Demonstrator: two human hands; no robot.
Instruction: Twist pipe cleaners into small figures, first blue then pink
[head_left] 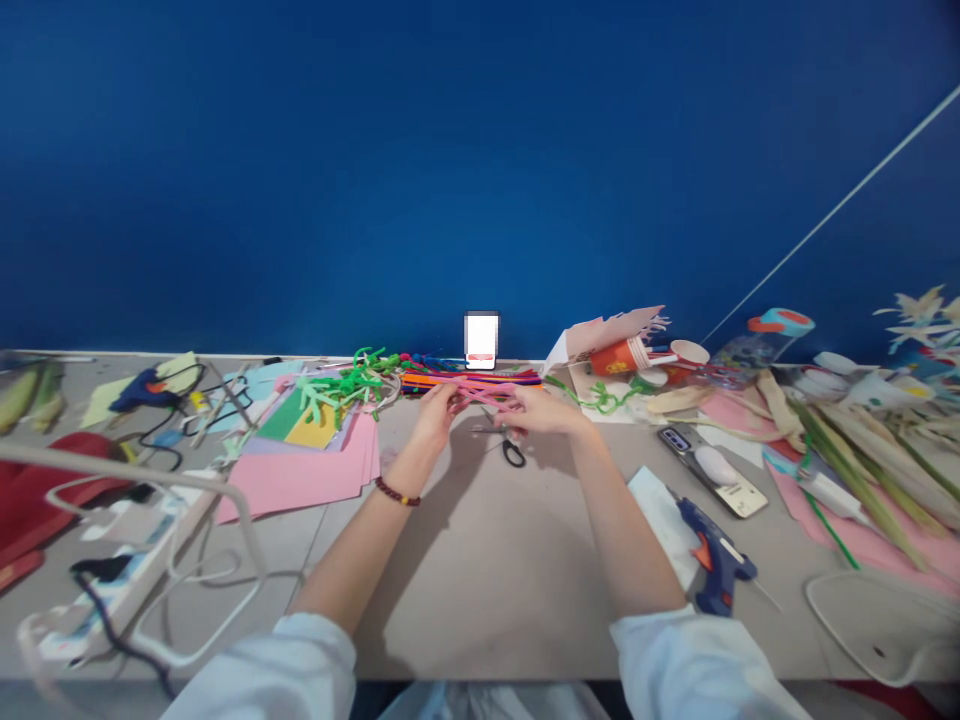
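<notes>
A big deep blue wall [480, 170] is seen across the top, and soft, even light is spread over it. A thin straight white line [832, 215] is seen running up across the wall at the right. A long flat grey desk [465, 620] is set right up against the wall. A bent white metal tube [127, 468] is seen low on the left, over the desk.
</notes>
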